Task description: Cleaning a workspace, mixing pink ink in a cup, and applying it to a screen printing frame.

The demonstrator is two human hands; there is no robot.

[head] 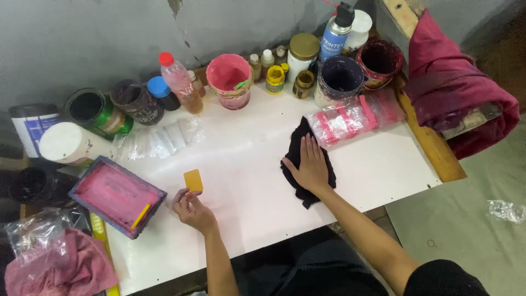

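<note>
My left hand (192, 208) holds a small yellow-orange card (193, 180) upright by its lower edge, just above the white table top (246, 164). My right hand (309, 164) lies flat, fingers spread, on a black cloth (300, 143) in the middle of the table. A pink-stained framed screen (115, 194) with a yellow stick in it sits just left of my left hand.
Along the back wall stand paint pots, jars, small bottles, a spray can (334, 35) and a pink bucket (229, 79). Clear bags (159, 140) lie at back left, pink-sealed bags (356, 118) at back right. A maroon cloth (455, 87) hangs over a wooden beam on the right.
</note>
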